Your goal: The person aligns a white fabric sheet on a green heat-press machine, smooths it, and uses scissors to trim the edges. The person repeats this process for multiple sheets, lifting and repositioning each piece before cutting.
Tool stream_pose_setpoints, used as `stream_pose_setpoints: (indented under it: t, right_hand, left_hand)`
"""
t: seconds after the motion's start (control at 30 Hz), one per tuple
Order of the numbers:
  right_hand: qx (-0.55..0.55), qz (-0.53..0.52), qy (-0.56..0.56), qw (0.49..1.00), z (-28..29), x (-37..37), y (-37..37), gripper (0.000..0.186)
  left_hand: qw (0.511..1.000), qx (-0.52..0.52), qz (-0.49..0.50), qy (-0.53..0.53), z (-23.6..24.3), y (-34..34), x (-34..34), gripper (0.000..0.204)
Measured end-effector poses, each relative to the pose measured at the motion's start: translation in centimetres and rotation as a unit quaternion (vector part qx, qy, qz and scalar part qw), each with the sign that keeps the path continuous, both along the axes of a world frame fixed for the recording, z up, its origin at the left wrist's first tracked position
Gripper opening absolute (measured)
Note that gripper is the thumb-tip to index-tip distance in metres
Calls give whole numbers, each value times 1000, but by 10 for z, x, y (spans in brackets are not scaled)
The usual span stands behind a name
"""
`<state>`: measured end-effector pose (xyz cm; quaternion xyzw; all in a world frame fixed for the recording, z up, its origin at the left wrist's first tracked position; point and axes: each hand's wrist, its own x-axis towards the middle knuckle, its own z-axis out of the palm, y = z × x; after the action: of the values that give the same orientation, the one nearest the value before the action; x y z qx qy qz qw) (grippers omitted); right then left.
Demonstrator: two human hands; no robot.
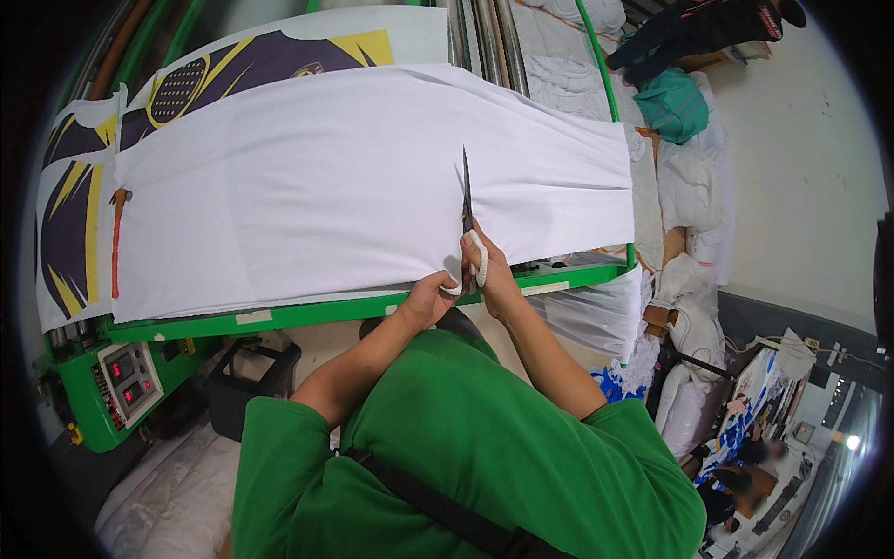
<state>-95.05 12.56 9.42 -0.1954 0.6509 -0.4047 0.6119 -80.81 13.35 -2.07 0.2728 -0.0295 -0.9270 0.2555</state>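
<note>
A green-edged worktop carries a broad white cloth, reaching its right end. Dark-and-yellow printed panels lie toward the far left corner. Scissors point from the near edge inward, the right hand's grip clamped on their handles. The left hand's seems pinched on the cloth's near edge, though fingers partly hide it.

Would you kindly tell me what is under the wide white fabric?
The white fabric overlaps a white sheet printed dark and yellow, visible past its far edge; anything else underneath is covered.
</note>
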Motion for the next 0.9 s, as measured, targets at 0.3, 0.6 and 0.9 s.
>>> stream_pose_setpoints:
  t: [0.3,0.6,0.9]
  right_hand:
    - [-48,17,34,998,-20,-8,7,75]
    - [-29,-5,-11,1000,-17,-14,-35,79]
    - [-85,2,6,996,-21,-9,-43,79]
  left_hand:
    - [999,30,5,12,3,-1,0,39]
    - [1000,-13,-20,3,25,-5,0,59]
    - [1000,6,-26,-1,19,-6,-2,64]
